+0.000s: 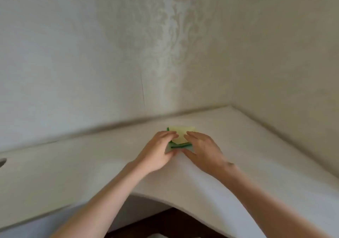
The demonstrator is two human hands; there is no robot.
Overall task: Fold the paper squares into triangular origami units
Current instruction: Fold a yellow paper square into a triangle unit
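A pale yellow paper square (180,134) lies on top of a small stack of green paper squares (180,145) on the white corner desk (91,164). My left hand (159,151) rests at the stack's left side, its fingertips on the yellow sheet's left edge and its thumb by the green edge below. My right hand (203,149) is at the stack's right side, fingers touching the yellow sheet's right edge, thumb on the desk near the stack's front. Both hands hide the sides of the stack. The frame is blurred.
The desk sits in a corner between two pale patterned walls (128,54). Its front edge curves inward near me (156,199). A dark cable hole (2,161) shows at the far left edge of the desk.
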